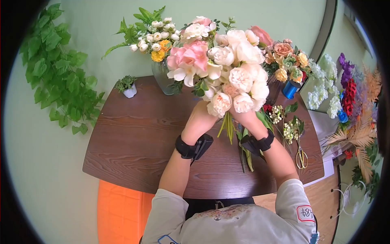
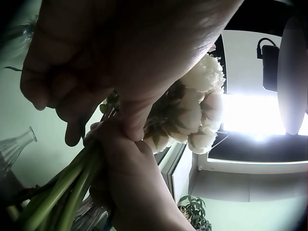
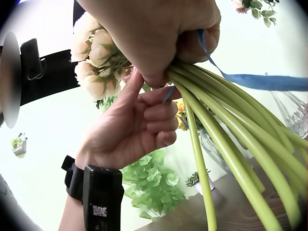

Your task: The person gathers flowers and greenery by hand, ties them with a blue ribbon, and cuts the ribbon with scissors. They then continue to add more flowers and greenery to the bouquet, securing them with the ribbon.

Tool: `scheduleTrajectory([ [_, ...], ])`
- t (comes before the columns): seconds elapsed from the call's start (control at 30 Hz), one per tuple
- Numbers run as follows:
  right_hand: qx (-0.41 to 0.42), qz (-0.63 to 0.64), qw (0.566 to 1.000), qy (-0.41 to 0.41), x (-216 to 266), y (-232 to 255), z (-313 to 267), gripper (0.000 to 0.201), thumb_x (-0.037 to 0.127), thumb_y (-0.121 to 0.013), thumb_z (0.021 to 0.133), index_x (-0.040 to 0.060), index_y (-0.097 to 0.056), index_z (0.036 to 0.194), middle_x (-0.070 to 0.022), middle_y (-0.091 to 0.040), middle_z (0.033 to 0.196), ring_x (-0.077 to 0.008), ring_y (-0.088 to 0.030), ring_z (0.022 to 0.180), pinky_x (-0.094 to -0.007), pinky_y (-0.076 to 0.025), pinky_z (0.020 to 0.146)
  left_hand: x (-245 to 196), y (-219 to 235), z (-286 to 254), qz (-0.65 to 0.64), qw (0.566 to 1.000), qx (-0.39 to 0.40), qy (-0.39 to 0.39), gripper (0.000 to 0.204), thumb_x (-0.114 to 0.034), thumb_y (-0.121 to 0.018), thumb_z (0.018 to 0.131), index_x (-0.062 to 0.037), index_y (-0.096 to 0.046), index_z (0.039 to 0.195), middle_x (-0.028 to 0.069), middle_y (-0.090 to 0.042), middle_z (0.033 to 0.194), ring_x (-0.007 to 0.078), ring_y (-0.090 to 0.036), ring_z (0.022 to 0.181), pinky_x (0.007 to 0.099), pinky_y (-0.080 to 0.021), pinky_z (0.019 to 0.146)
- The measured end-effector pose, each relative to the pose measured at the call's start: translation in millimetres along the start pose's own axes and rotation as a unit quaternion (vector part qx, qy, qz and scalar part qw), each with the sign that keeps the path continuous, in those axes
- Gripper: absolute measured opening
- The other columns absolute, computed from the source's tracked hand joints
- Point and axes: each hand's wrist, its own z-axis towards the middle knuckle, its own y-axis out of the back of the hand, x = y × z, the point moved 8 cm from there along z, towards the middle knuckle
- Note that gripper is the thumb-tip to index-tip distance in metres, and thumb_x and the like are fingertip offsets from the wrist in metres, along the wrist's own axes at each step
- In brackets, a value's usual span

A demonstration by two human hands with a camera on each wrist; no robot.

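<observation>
A bouquet of pink and white artificial flowers (image 1: 239, 77) is held up over the table's far half, blooms upward. My right hand (image 1: 245, 117) grips its green stems (image 3: 226, 130) just under the flowers. A blue ribbon (image 3: 264, 82) passes by the right hand's curled fingers and trails off to the side. Close against the stems, my left hand (image 3: 137, 122) has its fingers curled and pinches a short stretch of the ribbon between thumb and forefinger. In the left wrist view the left hand (image 2: 110, 53) is dark and partly covers the stems and blooms.
On the brown table (image 1: 134, 138) stand a glass vase (image 1: 163, 77) of flowers, a small potted plant (image 1: 128, 86) and a blue ribbon spool (image 1: 290, 89). Scissors (image 1: 301, 157) and loose berry sprigs (image 1: 290, 131) lie at the right. More flowers (image 1: 349, 97) hang beyond the right edge.
</observation>
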Motion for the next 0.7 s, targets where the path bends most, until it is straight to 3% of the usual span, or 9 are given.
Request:
scheduleTrajectory([
  [0.03,0.0,0.0,1.0,0.0,1.8,1.9,0.6,0.022,0.01,-0.055,0.073,0.0044,-0.055,0.094,-0.0095,-0.057,0.089,-0.0222,-0.054,0.083,-0.0318,-0.043,0.074,4.1,-2.2,0.1,-0.018,0.999,0.022,0.044,0.025,-0.019,-0.056,0.073,0.0013,-0.053,0.088,0.021,-0.057,0.081,0.0369,-0.053,0.08,0.0359,-0.043,0.064],
  [0.07,0.005,0.009,1.0,-0.009,2.9,3.4,0.9,0.02,0.01,-0.055,0.073,0.004,-0.056,0.092,-0.0102,-0.058,0.086,-0.0233,-0.055,0.081,-0.0325,-0.043,0.072,-0.6,2.4,1.0,-0.038,0.998,-0.024,0.032,0.02,-0.015,-0.054,0.074,0.0026,-0.054,0.084,0.0216,-0.056,0.076,0.0372,-0.054,0.077,0.0357,-0.043,0.062],
  [0.17,-0.048,0.053,0.997,-0.032,3.6,14.6,1.5,0.017,0.01,-0.056,0.073,0.003,-0.057,0.089,-0.0121,-0.058,0.082,-0.0251,-0.056,0.077,-0.033,-0.045,0.068,-10.9,7.9,3.9,-0.033,0.999,-0.016,0.017,0.016,-0.012,-0.051,0.075,0.0034,-0.056,0.078,0.022,-0.055,0.071,0.0379,-0.053,0.072,0.0348,-0.042,0.058],
  [0.23,-0.08,0.037,0.996,-0.015,1.9,22.0,5.3,0.018,0.01,-0.057,0.072,0.0012,-0.057,0.087,-0.0124,-0.059,0.083,-0.0239,-0.057,0.075,-0.0319,-0.046,0.067,-9.0,13.5,6.4,0.007,0.999,-0.034,0.027,0.014,-0.008,-0.05,0.076,0.0034,-0.057,0.076,0.021,-0.054,0.066,0.031,-0.056,0.061,0.0311,-0.041,0.054],
  [0.27,-0.014,-0.036,0.995,-0.087,-2.8,20.1,4.4,0.019,0.012,-0.057,0.072,0.0003,-0.056,0.087,-0.0108,-0.06,0.083,-0.0198,-0.057,0.077,-0.0302,-0.045,0.067,-7.3,17.2,7.1,-0.008,0.998,-0.046,0.035,0.014,-0.008,-0.05,0.077,0.0033,-0.057,0.077,0.0188,-0.055,0.065,0.0254,-0.055,0.057,0.029,-0.041,0.053],
  [0.33,-0.033,0.023,0.994,-0.099,-2.6,27.1,7.8,0.019,0.013,-0.058,0.072,-0.0001,-0.056,0.086,-0.01,-0.059,0.081,-0.0185,-0.057,0.075,-0.0297,-0.044,0.067,-13.1,21.6,6.5,-0.032,0.996,-0.064,0.05,0.014,-0.008,-0.05,0.078,0.0035,-0.057,0.078,0.0115,-0.057,0.062,0.0113,-0.049,0.052,0.0242,-0.039,0.051],
  [0.5,-0.079,0.075,0.991,-0.081,-6.5,33.4,11.6,0.02,0.017,-0.058,0.073,-0.0009,-0.055,0.081,-0.0083,-0.058,0.07,-0.0165,-0.056,0.069,-0.0283,-0.044,0.062,-14.0,18.6,6.1,-0.073,0.993,-0.091,0.018,0.015,-0.01,-0.05,0.08,0.0034,-0.058,0.077,0.0087,-0.058,0.063,0.01,-0.049,0.054,0.0238,-0.039,0.052],
  [0.63,-0.042,0.065,0.99,-0.115,-15.1,24.4,9.5,0.02,0.017,-0.058,0.072,-0.0004,-0.055,0.081,-0.0091,-0.058,0.07,-0.0183,-0.056,0.068,-0.0295,-0.044,0.061,-13.0,21.3,4.5,-0.12,0.986,-0.099,0.055,0.019,-0.014,-0.051,0.082,0.003,-0.058,0.076,0.0017,-0.055,0.062,0.0058,-0.044,0.058,0.02,-0.036,0.054],
  [0.7,-0.039,0.026,0.994,-0.104,-13.4,22.6,8.8,0.019,0.017,-0.057,0.071,0.0001,-0.055,0.08,-0.0102,-0.058,0.072,-0.0213,-0.057,0.069,-0.0311,-0.044,0.061,-15.5,17.1,5.5,-0.123,0.986,-0.107,0.02,0.017,-0.012,-0.051,0.081,0.003,-0.058,0.076,0.005,-0.055,0.061,0.0063,-0.044,0.056,0.0217,-0.037,0.052],
])
